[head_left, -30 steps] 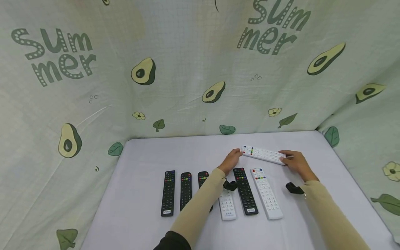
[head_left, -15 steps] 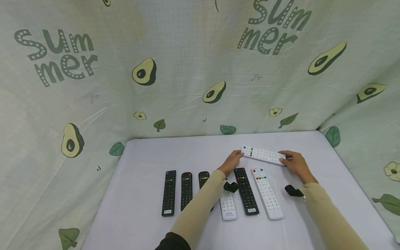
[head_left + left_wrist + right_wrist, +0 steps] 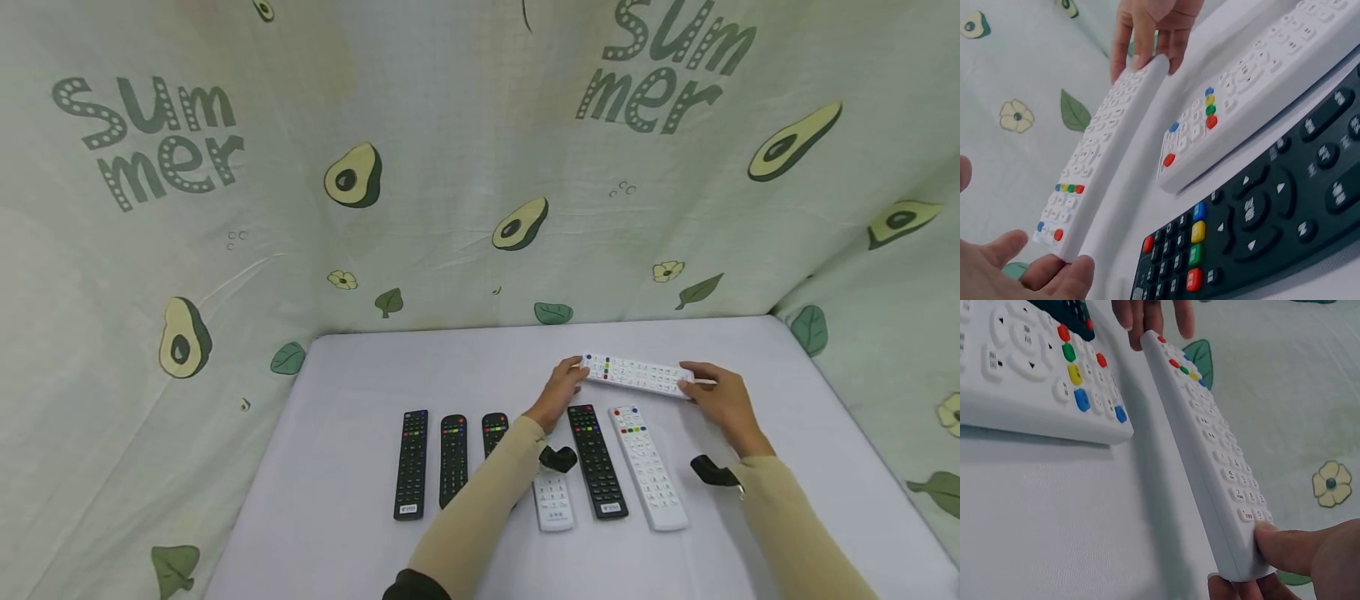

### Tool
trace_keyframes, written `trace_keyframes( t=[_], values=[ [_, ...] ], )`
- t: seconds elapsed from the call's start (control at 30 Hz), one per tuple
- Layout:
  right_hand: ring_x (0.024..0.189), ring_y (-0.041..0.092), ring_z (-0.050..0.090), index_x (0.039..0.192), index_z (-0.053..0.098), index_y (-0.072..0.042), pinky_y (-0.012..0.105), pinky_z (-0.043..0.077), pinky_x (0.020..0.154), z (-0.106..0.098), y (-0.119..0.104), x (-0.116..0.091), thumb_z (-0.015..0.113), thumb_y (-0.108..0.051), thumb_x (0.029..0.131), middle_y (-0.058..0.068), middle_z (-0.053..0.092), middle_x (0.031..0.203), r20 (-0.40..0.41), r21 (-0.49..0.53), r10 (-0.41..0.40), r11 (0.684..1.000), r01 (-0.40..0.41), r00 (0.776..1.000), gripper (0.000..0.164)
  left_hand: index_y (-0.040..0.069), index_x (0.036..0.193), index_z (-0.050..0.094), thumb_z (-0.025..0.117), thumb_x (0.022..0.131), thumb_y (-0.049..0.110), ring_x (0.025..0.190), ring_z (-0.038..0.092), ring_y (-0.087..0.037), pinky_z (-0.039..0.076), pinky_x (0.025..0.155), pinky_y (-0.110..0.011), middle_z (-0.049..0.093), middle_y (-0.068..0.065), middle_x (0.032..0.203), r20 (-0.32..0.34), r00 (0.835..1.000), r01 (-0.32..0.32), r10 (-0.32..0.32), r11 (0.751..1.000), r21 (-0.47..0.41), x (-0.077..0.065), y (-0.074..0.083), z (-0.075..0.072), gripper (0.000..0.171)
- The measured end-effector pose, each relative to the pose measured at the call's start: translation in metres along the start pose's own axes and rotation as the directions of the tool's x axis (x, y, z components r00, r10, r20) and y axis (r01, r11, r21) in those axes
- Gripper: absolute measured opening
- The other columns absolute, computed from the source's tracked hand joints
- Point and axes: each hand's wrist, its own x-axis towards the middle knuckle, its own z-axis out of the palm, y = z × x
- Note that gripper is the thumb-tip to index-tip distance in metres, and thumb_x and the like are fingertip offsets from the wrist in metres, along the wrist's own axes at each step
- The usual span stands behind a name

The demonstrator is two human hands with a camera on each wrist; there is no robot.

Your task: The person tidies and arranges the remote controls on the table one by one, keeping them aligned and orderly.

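Observation:
My right hand (image 3: 726,402) pinches the right end of a white remote control (image 3: 637,375), thumb on the button face and fingers beneath, as the right wrist view shows. My left hand (image 3: 555,392) is at the other end, where the coloured buttons are. In the left wrist view its fingertips (image 3: 1075,278) touch that end while its thumb stands apart from it. The remote lies crosswise behind the row, buttons showing, and looks lifted off the tabletop. Nearest in front are another white remote (image 3: 648,468) and a black remote (image 3: 597,462).
Further left in the row are black remotes (image 3: 412,465), (image 3: 453,458) and a third black remote (image 3: 495,429) partly behind my left sleeve. A smaller white remote (image 3: 553,502) is also part hidden. The white table (image 3: 360,367) meets a printed cloth (image 3: 450,283) behind.
The head view has shifted slightly, so everything sits a little further right. My left fingers look more spread at the remote's end. The right hand keeps its hold.

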Motion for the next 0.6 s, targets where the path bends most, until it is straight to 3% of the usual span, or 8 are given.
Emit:
trace_keyframes(
  t=[0.1, 0.17, 0.27, 0.33, 0.4, 0.53, 0.6],
  values=[
    [0.112, 0.04, 0.065, 0.146, 0.054, 0.011, 0.014, 0.058, 0.07, -0.002, -0.003, -0.009, 0.066, -0.01, 0.105, 0.039, 0.051, 0.141, -0.006, 0.032, -0.023, 0.999, 0.023, 1.0, 0.048, 0.007, 0.158, 0.045, 0.048, 0.11, 0.031, 0.138, 0.054, -0.036, 0.045, 0.119, -0.044, 0.047, -0.015, 0.151, -0.046, 0.999, -0.014, 0.011, 0.999, -0.045, -0.002, 0.001, 0.003, 0.053],
    [0.105, 0.023, 0.066, 0.146, 0.055, 0.011, 0.015, 0.06, 0.072, -0.003, -0.005, -0.016, 0.066, -0.011, 0.105, 0.038, 0.052, 0.14, -0.015, 0.052, -0.031, 0.998, 0.032, 0.999, 0.048, 0.007, 0.155, 0.048, 0.051, 0.109, 0.027, 0.132, 0.058, -0.034, 0.048, 0.116, -0.043, 0.052, -0.013, 0.141, -0.093, 0.996, -0.024, 0.016, 0.996, -0.083, -0.004, 0.001, 0.005, 0.05],
    [0.095, -0.004, 0.057, 0.145, 0.055, 0.01, 0.017, 0.061, 0.073, -0.004, -0.006, -0.027, 0.067, -0.013, 0.104, 0.037, 0.053, 0.139, -0.022, 0.069, -0.038, 0.997, 0.04, 0.999, 0.048, 0.006, 0.15, 0.054, 0.053, 0.108, 0.02, 0.121, 0.063, -0.029, 0.053, 0.11, -0.039, 0.056, -0.009, 0.128, -0.164, 0.986, -0.037, 0.016, 0.992, -0.123, -0.006, 0.0, 0.009, 0.044],
    [0.09, -0.012, 0.052, 0.145, 0.056, 0.01, 0.018, 0.062, 0.073, -0.004, -0.007, -0.035, 0.068, -0.013, 0.104, 0.036, 0.054, 0.138, -0.027, 0.078, -0.032, 0.996, 0.034, 0.999, 0.048, 0.006, 0.146, 0.059, 0.055, 0.107, 0.016, 0.113, 0.066, -0.024, 0.056, 0.104, -0.035, 0.056, -0.006, 0.121, -0.206, 0.978, -0.043, 0.015, 0.99, -0.135, -0.007, -0.001, 0.012, 0.04],
    [0.093, -0.008, 0.054, 0.145, 0.057, 0.009, 0.017, 0.061, 0.072, -0.004, -0.007, -0.043, 0.069, -0.015, 0.104, 0.035, 0.054, 0.139, -0.03, 0.071, -0.02, 0.997, 0.022, 0.999, 0.048, 0.006, 0.142, 0.064, 0.056, 0.106, 0.012, 0.106, 0.067, -0.02, 0.059, 0.1, -0.032, 0.057, -0.005, 0.117, -0.236, 0.972, -0.052, 0.017, 0.988, -0.146, -0.009, -0.003, 0.014, 0.036],
    [0.108, 0.022, 0.061, 0.144, 0.057, 0.008, 0.014, 0.058, 0.07, -0.005, -0.006, -0.057, 0.069, -0.018, 0.105, 0.034, 0.055, 0.139, -0.043, 0.048, 0.009, 0.999, -0.007, 0.999, 0.049, 0.002, 0.132, 0.069, 0.059, 0.105, 0.005, 0.097, 0.066, -0.016, 0.062, 0.094, -0.031, 0.06, -0.007, 0.112, -0.263, 0.965, -0.069, 0.016, 0.978, -0.195, -0.013, -0.009, 0.018, 0.029],
    [0.112, 0.027, 0.06, 0.144, 0.058, 0.007, 0.013, 0.056, 0.069, -0.006, -0.005, -0.065, 0.069, -0.02, 0.105, 0.032, 0.056, 0.14, -0.052, 0.03, 0.019, 0.999, -0.017, 0.998, 0.049, 0.001, 0.128, 0.07, 0.06, 0.104, 0.003, 0.095, 0.066, -0.015, 0.063, 0.093, -0.032, 0.062, -0.008, 0.11, -0.259, 0.966, -0.077, 0.019, 0.973, -0.217, -0.015, -0.013, 0.02, 0.026]
  ],
)
